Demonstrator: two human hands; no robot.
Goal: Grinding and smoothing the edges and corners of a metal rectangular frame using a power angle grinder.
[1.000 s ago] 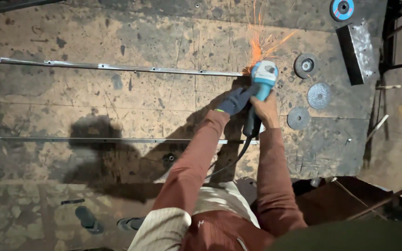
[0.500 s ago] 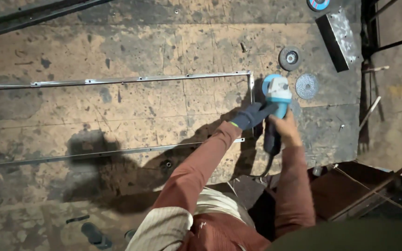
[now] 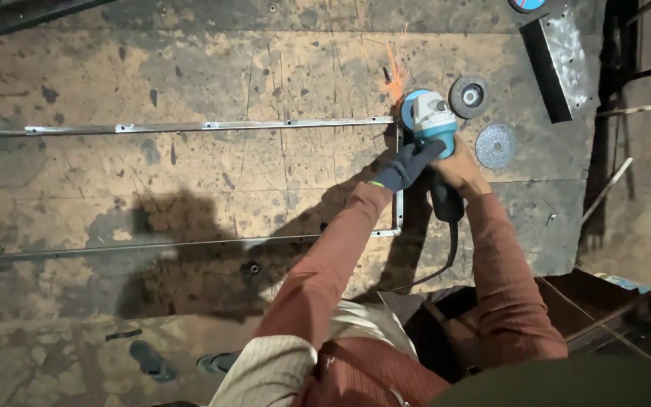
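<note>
Item one: a teal-and-grey handheld angle grinder [image 3: 432, 120] with a black rear handle, sitting at about one o'clock in my view, its disc at the corner of a thin grey metal strip frame [image 3: 190, 126] that lies flat on the worn, stained wooden floor [image 3: 190, 60]. Orange sparks [image 3: 395, 75] fly toward twelve o'clock from the disc.

Item two: my left hand [image 3: 407, 167], in a dark glove, is clamped over the grinder body from the seven o'clock side.

Item three: my right hand [image 3: 459, 172], bare, is wrapped tight round the black handle just at five o'clock of the grinder head; a black cable [image 3: 446, 260] trails back toward six o'clock.

Item four: two loose round grinding discs, one dark [image 3: 469, 96] and one pale grey [image 3: 495, 145], lying at three o'clock of the grinder, near but apart.

Item five: a dark rectangular metal block [image 3: 559, 60] at two o'clock, possibly a bar offcut; I cannot tell for sure.
</note>
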